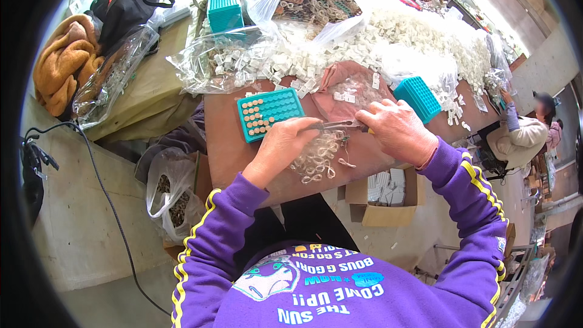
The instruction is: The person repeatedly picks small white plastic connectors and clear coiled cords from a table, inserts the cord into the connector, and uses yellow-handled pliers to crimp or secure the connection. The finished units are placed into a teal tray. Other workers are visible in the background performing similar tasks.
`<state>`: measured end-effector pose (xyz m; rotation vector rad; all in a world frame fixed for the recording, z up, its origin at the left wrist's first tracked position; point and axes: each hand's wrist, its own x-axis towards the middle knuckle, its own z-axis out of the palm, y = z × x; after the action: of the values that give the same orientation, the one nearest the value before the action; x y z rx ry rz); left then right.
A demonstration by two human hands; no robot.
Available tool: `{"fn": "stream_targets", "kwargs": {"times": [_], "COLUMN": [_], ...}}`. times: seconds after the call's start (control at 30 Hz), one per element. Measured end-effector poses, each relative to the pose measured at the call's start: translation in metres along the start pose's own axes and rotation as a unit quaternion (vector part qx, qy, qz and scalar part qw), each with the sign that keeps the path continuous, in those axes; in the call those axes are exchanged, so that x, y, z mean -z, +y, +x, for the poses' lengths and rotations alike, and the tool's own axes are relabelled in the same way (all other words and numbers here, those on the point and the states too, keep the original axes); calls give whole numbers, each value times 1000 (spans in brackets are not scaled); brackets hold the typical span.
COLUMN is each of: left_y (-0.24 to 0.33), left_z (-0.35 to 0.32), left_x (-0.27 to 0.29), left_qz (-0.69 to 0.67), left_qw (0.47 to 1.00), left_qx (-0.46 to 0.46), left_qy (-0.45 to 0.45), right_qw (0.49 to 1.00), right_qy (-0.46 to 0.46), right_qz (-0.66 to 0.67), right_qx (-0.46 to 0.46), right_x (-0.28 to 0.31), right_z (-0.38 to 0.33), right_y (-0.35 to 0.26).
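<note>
Fingertips of the left hand (280, 146) pinch a slim metal tool (336, 125), apparently tweezers, whose tip runs rightward to the right hand (398, 130); the right fingers curl down over that tip, pressed together around something too small to tell, with a speck of yellow showing beneath them. Just below the tool, between the two wrists, lies a loose heap of clear plastic rings (319, 157) on the reddish-brown tabletop (228, 146), near its front edge. Beside the left hand, toward the table's left edge, sits a teal grid tray (270, 113) with copper-coloured round pieces filling its left columns. Behind the right hand a pink cloth (346, 88) holds a few small white plastic pieces, and a second teal tray (417, 98) stands tilted just beside it. Along the far edge a great pile of white plastic parts (419, 39) spreads out, partly in clear bags (212, 61). Below the front edge, an open cardboard box (385, 197) holds white pieces. Both purple sleeves (228, 237) carry yellow stripes. Another person (522, 136) sits at the right end of the table.
</note>
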<state>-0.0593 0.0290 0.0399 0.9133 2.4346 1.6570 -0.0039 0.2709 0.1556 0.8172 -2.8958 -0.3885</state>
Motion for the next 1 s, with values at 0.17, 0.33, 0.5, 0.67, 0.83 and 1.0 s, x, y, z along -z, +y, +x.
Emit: {"fn": "stream_targets", "kwargs": {"times": [0.17,0.33,0.5,0.67,0.83,1.0], "left_y": [4,14,18,21,21,8], "left_z": [-2,-8,-10,-10,-10,-9], "left_x": [1,-13,-22,-23,-24,-17], "left_qz": [9,179,260,276,280,153], "left_qw": [1000,980,959,956,956,983], "left_qx": [-21,-15,-13,1,41,3], "left_qy": [6,88,113,100,74,103], "right_qw": [998,995,993,992,990,987], "right_qy": [-40,-59,-84,-92,-84,-53], "right_qz": [42,53,6,3,39,-98], "right_qx": [-10,-53,-85,-91,-106,-115], "right_x": [0,-5,-12,-14,-16,-14], "right_z": [5,0,-3,-5,-5,-1], "right_y": [-3,-17,-29,-31,-34,-17]}}
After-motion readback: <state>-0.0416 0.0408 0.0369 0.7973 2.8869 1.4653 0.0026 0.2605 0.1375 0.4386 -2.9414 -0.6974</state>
